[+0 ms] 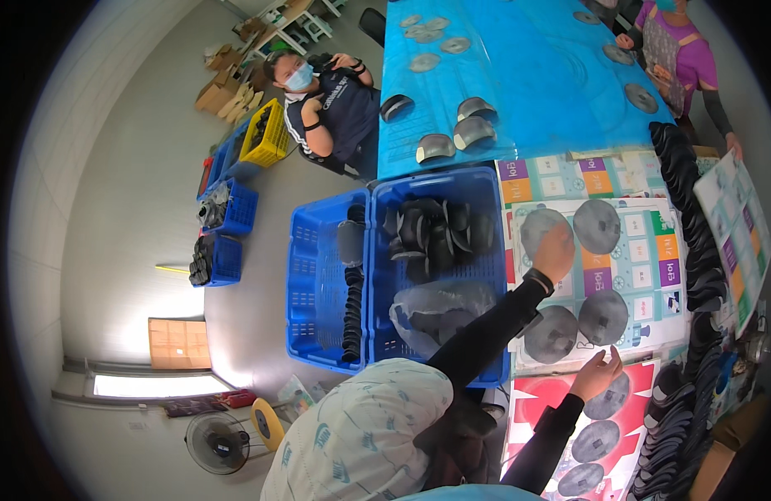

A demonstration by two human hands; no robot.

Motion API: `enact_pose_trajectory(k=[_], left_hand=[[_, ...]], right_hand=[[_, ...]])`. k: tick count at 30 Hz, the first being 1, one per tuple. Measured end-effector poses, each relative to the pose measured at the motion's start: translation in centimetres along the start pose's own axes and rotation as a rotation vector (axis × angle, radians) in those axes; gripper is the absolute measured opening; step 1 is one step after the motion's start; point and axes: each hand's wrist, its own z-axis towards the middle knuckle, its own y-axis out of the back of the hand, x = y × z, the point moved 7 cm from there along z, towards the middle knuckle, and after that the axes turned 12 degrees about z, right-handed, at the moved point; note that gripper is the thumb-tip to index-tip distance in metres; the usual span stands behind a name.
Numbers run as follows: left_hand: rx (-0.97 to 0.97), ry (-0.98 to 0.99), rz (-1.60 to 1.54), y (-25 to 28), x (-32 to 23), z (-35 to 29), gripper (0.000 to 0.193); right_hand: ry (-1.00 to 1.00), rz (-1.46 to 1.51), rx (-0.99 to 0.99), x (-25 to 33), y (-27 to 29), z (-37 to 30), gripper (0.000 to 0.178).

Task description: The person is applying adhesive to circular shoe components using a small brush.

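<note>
My left hand (554,253) rests over the right part of a round dark-grey disc (537,227); its fingers look pressed together on it, their tips partly hidden. Beside it lies a second grey disc (597,226). My right hand (596,376) hovers apart from the board, thumb and fingers spread, holding nothing. It is just below a third disc (603,317), which has a small dark square near its middle. A further disc (551,334) lies to its left. All these lie on a white printed board (652,334). Both forearms wear black sleeves.
Blue baskets (375,275) with black curved pieces (431,234) stand left of the boards. More discs lie on a red board (527,409). Stacked black pieces (694,217) line the right side. Co-workers (339,108) (677,50) sit or stand around the blue-covered table (527,75). A white patterned cap (360,434) fills the lower edge.
</note>
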Motion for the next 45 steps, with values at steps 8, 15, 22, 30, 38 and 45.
enact_pose_trajectory(k=[8, 15, 22, 30, 38, 45], left_hand=[[-0.024, 0.142, -0.248, 11.0, -2.9, -14.4, 0.038], [-0.788, -0.188, -0.894, 38.4, -17.6, -24.6, 0.021], [-1.523, -0.621, -0.759, 58.0, -25.0, -44.4, 0.027], [-1.652, -1.164, -0.752, 66.7, -20.4, -56.2, 0.032], [-1.780, -1.206, -0.790, 73.4, -15.9, -56.6, 0.029], [-1.772, -1.076, -0.966, 77.4, -11.0, -53.5, 0.026]], right_hand=[[-0.135, 0.640, 0.480, 2.5, 6.3, -11.2, 0.016], [-0.518, 0.881, 1.509, 10.0, 15.7, -35.2, 0.025], [-0.464, 0.857, 1.479, 14.1, 23.5, -41.2, 0.023], [-0.438, 1.107, 1.456, 19.0, 22.8, -45.2, 0.034], [-0.463, 1.160, 1.501, 25.3, 19.6, -48.3, 0.026], [-0.459, 1.079, 1.446, 27.5, 17.0, -52.1, 0.030]])
